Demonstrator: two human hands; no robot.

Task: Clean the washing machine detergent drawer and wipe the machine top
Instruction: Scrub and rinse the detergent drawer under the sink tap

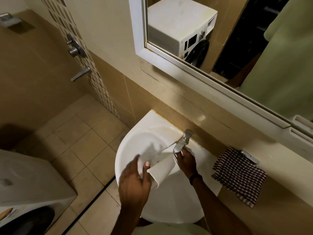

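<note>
While both hands, left hand and right hand, grip the detergent drawer under the tap, wet plastic could slip into the sink.

**Detergent drawer over the basin, washing machine at the left**

The detergent drawer, a white plastic piece with a curved front, is sitting tilted over the white basin, its far end lying just under the tap's spout; its inner compartments are too blurred to make out. The washing machine is standing at the lower left, white, its flat top facing the camera and its dark round door showing below. It is appearing again as a reflection in the mirror.
</note>
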